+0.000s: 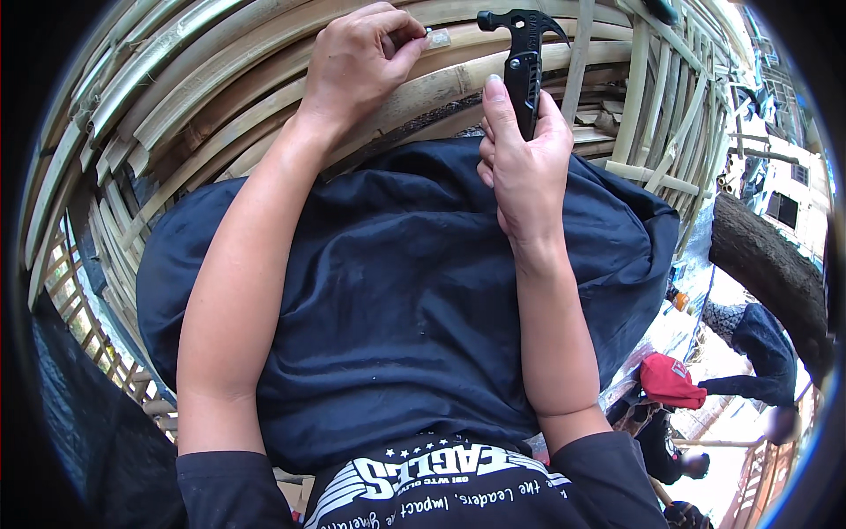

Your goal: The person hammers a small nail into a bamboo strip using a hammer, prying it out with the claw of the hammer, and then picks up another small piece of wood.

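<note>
My right hand (pixel 529 167) is wrapped round the black handle of a multi-tool hammer (pixel 527 53), thumb lying along its side. The hammer stands head up, with its flat face to the left and its curved claw to the right. Higher up on the left, my left hand (pixel 361 66) is closed in a pinch at a bamboo strip (pixel 493 66). A small pale, translucent piece (pixel 439 38) shows at its fingertips; its exact kind is too small to tell. The hammer head is apart from the left fingers, a short way to their right.
Split bamboo slats (pixel 203 97) curve across the top and left. Dark cloth (pixel 397 256) covers my lap. On the right are a thick tree trunk (pixel 767 264), a bamboo fence (pixel 670 97) and people, one with a red cap (pixel 671 381).
</note>
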Demonstrator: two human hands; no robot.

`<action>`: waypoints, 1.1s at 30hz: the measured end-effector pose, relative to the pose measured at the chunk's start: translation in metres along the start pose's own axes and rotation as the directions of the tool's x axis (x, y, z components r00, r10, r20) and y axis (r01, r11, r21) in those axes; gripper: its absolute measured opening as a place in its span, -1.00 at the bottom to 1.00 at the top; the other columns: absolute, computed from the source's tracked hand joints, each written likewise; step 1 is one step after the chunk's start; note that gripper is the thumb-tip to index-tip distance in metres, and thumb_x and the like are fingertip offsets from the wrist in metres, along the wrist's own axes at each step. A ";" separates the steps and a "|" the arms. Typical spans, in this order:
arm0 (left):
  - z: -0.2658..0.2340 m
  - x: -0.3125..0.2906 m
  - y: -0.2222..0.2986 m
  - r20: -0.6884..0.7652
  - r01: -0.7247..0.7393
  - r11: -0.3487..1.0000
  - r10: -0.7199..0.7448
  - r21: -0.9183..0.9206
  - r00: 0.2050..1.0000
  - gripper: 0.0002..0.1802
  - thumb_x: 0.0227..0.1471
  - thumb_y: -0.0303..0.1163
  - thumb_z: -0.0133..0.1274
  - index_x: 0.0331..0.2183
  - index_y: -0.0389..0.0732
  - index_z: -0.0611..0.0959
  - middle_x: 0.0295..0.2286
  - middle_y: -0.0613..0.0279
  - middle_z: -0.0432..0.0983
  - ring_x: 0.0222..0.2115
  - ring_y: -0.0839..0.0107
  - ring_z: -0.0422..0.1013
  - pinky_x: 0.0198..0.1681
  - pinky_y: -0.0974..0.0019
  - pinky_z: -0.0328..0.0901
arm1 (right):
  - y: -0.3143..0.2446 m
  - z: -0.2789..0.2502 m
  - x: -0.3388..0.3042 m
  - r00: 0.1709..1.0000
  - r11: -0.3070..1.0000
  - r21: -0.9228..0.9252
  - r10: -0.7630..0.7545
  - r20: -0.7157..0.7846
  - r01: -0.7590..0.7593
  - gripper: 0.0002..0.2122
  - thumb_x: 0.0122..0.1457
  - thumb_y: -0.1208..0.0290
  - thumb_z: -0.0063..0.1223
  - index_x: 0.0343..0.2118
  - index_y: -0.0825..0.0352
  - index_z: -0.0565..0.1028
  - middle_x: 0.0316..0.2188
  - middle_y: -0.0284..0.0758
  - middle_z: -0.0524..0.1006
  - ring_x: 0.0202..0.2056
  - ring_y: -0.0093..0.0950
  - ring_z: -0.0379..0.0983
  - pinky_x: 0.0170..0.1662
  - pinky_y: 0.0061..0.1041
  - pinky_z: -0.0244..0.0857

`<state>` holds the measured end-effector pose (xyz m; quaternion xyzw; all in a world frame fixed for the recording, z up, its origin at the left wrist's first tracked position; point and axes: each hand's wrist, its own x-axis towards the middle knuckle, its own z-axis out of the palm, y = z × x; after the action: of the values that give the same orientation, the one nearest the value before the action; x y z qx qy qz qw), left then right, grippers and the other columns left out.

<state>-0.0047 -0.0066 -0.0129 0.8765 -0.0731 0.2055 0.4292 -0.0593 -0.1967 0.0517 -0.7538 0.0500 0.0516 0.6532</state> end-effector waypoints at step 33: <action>0.002 0.002 -0.005 -0.012 -0.010 0.997 0.009 -0.071 1.000 -0.85 0.07 -0.36 0.36 -0.37 -0.24 0.78 -0.45 0.32 0.64 -0.56 0.51 0.45 -0.44 0.39 0.34 | -0.001 0.013 -0.002 0.909 0.803 -0.436 -0.404 0.101 0.406 -0.84 0.37 0.47 0.11 -0.10 0.43 0.48 -0.45 -0.04 0.62 -0.42 -0.09 0.63 -0.33 -0.22 0.45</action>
<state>-0.0010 -0.0045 -0.0167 0.8591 -0.0821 0.2100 0.4594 -0.0617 -0.1836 0.0510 -0.8766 -0.1261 -0.0774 0.4579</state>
